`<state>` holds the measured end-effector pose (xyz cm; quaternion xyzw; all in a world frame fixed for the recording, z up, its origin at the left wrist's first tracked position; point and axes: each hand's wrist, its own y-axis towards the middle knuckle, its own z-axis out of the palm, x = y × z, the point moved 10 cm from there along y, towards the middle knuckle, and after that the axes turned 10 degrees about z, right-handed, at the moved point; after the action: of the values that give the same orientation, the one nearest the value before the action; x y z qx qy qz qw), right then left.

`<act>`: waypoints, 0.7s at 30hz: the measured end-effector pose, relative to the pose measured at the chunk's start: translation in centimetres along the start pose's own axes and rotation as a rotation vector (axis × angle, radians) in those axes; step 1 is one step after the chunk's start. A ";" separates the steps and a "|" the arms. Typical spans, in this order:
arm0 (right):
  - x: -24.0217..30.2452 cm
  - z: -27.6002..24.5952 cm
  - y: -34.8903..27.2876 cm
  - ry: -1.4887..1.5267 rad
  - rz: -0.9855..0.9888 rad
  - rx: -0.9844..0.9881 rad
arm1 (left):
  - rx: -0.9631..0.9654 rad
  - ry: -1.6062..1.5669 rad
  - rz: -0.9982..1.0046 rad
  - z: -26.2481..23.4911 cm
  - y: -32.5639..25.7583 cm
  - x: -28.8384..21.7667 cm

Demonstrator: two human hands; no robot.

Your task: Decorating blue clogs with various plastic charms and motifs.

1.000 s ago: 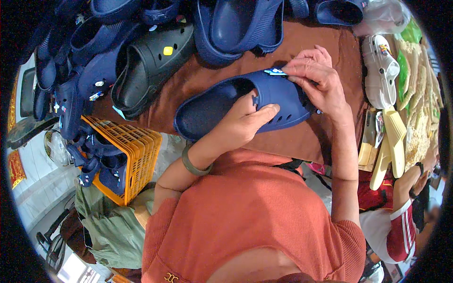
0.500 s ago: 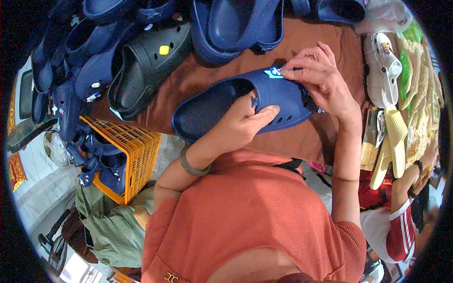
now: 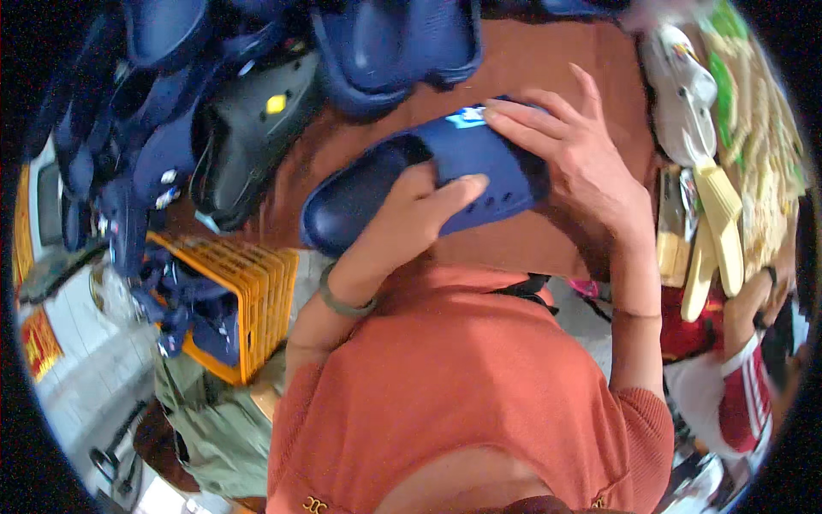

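A navy blue clog [image 3: 505, 163] is held over the brown cloth in front of me, its toe pointing right. My left hand [image 3: 411, 210] grips it at the opening, fingers reaching inside and thumb lying on the upper. On the upper sits a small light-blue and white charm [image 3: 467, 116]. My right hand [image 3: 578, 150] lies over the toe part with fingers stretched and spread, fingertips at the edge of the charm. The thumb of that hand is hidden.
A black clog [image 3: 244, 141] with a yellow charm lies to the left, among several navy clogs [image 3: 364, 60]. An orange crate [image 3: 270, 300] of navy clogs stands at lower left. To the right are a white clog [image 3: 681, 98], pale yellow slippers [image 3: 717, 214] and another person's arm [image 3: 745, 313].
My right hand has opened from a pinch at the charm to spread fingers across the clog's toe. The view has shifted slightly; my left hand keeps its grip.
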<state>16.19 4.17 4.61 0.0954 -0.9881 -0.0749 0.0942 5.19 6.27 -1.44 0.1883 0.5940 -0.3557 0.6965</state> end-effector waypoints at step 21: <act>-7.8 2.7 -9.7 0.391 0.703 -0.066 | -0.025 -0.163 0.024 0.0 0.8 -0.3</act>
<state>24.81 -3.28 -0.95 -0.2389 -0.9210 -0.0505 0.3034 5.79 6.87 -1.31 0.1570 0.5373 -0.3542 0.7491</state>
